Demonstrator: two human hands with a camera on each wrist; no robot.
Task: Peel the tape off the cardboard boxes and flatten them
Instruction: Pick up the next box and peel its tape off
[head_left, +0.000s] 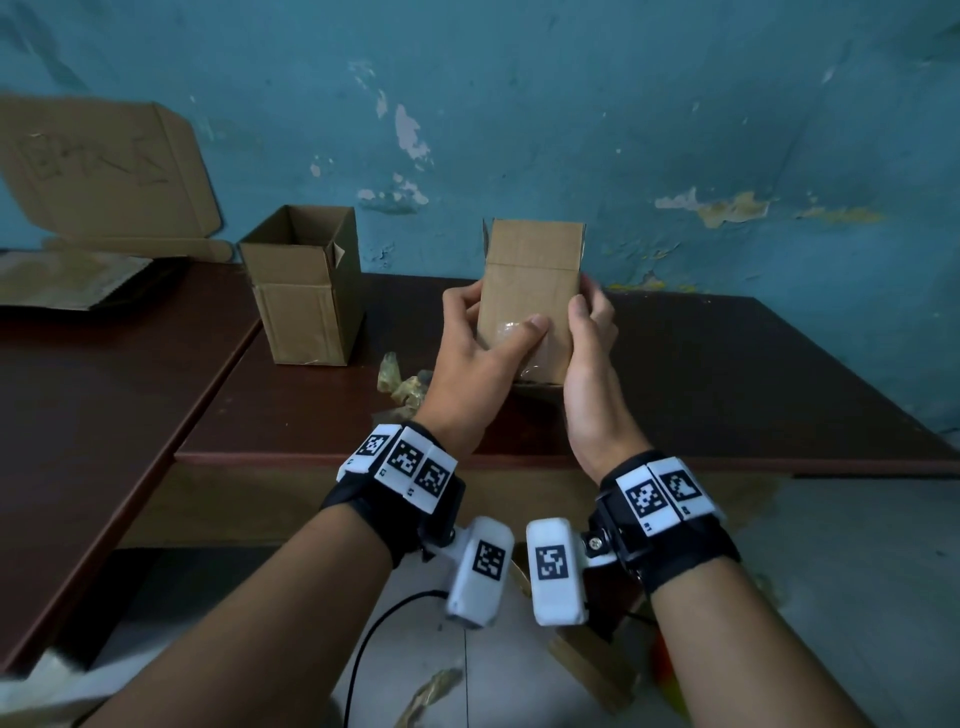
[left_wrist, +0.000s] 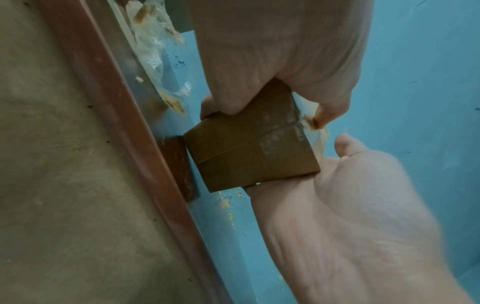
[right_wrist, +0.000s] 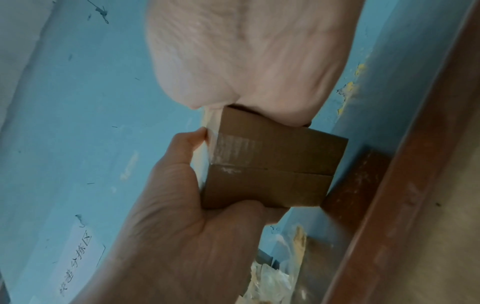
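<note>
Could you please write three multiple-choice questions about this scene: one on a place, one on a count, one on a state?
1. Where is the open box?
A. on the table
B. on the floor
C. in a hand

2. How many hands hold the small box?
A. none
B. one
C. two

3. The small box's bottom flaps are:
A. torn off
B. closed
C. spread wide

Answers: 1 A, it stands on the tabletop; 2 C, the left hand and right hand both grip it; 3 B, the wrist views show them meeting at a seam.

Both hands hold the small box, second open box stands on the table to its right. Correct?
Wrong side. In the head view the open box stands left of the small box; left hand and right hand do hold it.
</note>
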